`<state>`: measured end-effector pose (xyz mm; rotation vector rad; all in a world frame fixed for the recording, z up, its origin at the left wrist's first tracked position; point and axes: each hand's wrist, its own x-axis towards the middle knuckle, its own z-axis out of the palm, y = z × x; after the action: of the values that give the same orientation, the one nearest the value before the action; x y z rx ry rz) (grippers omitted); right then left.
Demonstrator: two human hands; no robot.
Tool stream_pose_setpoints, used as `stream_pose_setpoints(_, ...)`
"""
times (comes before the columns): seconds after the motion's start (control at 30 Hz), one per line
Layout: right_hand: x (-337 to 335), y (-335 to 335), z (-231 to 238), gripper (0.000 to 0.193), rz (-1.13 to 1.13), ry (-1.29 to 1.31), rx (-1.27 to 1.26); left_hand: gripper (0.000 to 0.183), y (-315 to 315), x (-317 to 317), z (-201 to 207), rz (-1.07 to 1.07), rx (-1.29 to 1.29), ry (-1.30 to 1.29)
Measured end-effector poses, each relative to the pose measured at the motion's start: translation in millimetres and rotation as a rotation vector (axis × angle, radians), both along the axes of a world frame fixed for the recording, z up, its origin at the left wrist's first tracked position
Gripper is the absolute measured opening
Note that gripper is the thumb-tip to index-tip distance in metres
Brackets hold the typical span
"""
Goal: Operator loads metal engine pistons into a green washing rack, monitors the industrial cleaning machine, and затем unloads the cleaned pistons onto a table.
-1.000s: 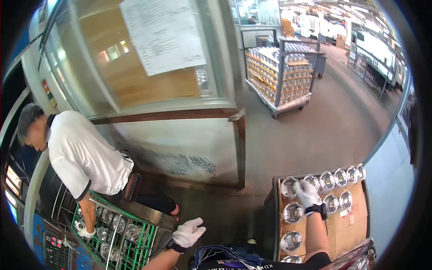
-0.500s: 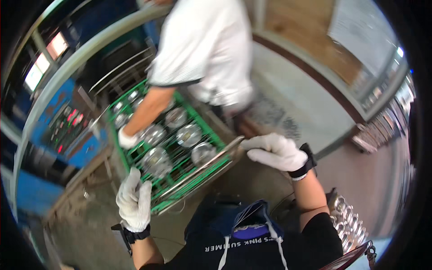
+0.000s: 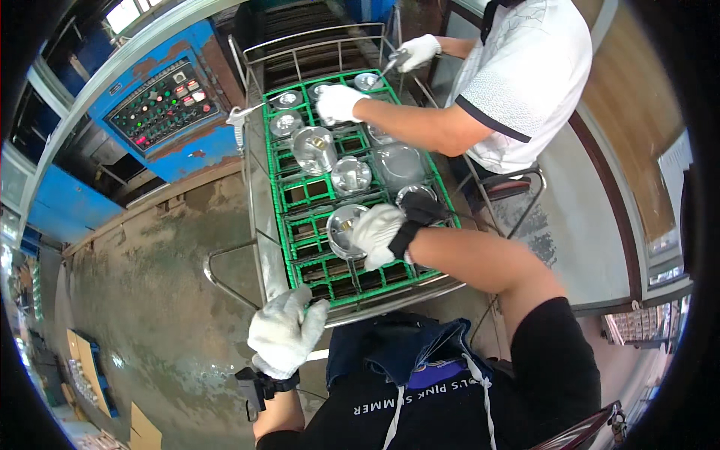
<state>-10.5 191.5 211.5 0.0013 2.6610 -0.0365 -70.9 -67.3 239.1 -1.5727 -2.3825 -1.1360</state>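
A shiny metal cup (image 3: 343, 229) is now being gripped by the gloved right hand (image 3: 377, 234), closed around it, inside the green crate (image 3: 283, 196). The left hand (image 3: 285, 330), loosely curled, is being rested on the rail (image 3: 390, 300) nearer than half a second ago.

Shiny metal piston (image 3: 343, 225) — upright in green crate (image 3: 279, 196).
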Motion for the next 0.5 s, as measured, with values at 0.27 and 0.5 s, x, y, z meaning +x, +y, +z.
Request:
stream_pose_setpoints(0.27,-14,2,-57,0.03,-0.242,0.107,-0.229,0.022,-11,3,14,0.012,-0.212,-0.153)
stream_pose_setpoints(0.5,33,27,71,0.048,-0.603,0.128,-0.316,0.023,87,-2,50,-0.16,-0.324,0.375)
